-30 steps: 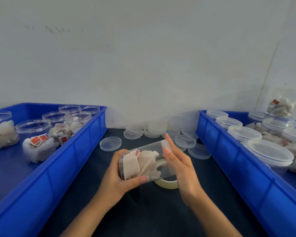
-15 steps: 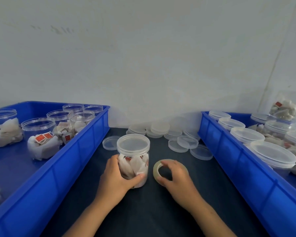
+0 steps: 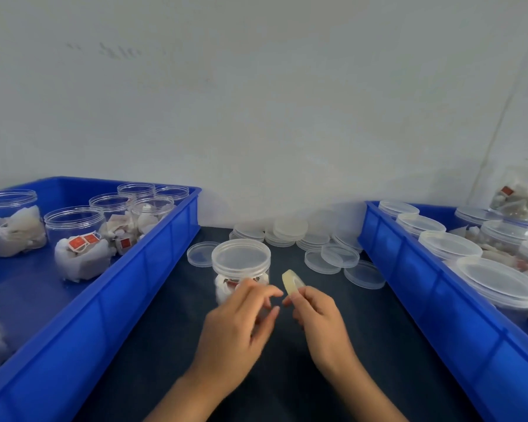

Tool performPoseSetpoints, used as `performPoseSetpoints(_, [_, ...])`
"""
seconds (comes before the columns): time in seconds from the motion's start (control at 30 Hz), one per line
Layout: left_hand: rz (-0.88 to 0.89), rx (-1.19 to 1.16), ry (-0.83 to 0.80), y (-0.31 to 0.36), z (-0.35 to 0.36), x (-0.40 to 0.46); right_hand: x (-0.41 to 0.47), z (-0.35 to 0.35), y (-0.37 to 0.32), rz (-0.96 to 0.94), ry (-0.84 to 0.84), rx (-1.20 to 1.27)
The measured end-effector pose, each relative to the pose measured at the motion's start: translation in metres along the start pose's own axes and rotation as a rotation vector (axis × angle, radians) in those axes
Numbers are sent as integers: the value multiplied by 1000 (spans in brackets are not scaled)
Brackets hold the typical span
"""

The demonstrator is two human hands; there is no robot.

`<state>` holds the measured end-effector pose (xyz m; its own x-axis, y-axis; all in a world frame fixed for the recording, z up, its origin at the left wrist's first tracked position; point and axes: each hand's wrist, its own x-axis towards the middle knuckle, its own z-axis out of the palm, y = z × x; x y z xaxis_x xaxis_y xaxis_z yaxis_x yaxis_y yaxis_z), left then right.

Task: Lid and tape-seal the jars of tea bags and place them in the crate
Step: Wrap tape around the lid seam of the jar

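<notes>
Item: tape roll (image 3: 293, 282). Held in my right hand (image 3: 320, 315), fingers curled round its lower rim, roll lifted off the dark table (image 3: 363, 345) and turned edge-on toward me; I judge this presents the rim so the loose end can be found.

Item: left hand (image 3: 241, 318). Fingers loosely bent, holding nothing, tips reaching toward the roll and just short of it; blur hides whether any tip touches the tape. Probable purpose: picking up the tape end.

Item: lidded jar (image 3: 240, 269). Upright on the table just beyond my left fingertips, partly hidden by them, neither hand on it. Lid on; no tape seal visible. Parked close so the strip needs little travel.

Item: right crate (image 3: 439, 300), past my right hand, holds lidded jars. Left crate (image 3: 128, 284), outside my left hand, holds open jars.
</notes>
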<state>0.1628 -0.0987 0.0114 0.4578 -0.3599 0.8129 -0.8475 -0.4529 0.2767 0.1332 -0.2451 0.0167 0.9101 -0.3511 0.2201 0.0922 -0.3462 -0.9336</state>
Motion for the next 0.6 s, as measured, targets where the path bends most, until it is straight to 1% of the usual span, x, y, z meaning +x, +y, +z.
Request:
performPoseSetpoints(0.03, [-33, -45, -70, 2, 3, -2, -2, 4, -2, 0, -28, 25])
performPoseSetpoints(0.07, [-81, -99, -105, 3, 6, -4, -5, 7, -4, 2, -59, 51])
performPoseSetpoints(0.17, [-171, -199, -95, 1, 9, -8, -12, 13, -6, -31, -103, 38])
performPoseSetpoints(0.27, [-195, -241, -101, 0, 7, -8, -14, 12, 0, -111, -106, -72])
performPoseSetpoints(0.33, [-196, -262, -99, 1, 7, -7, -15, 9, 1, -151, -137, -109])
performPoseSetpoints(0.6, [-198, -245, -88, -2, 5, -5, -15, -4, -8, -178, -395, -160])
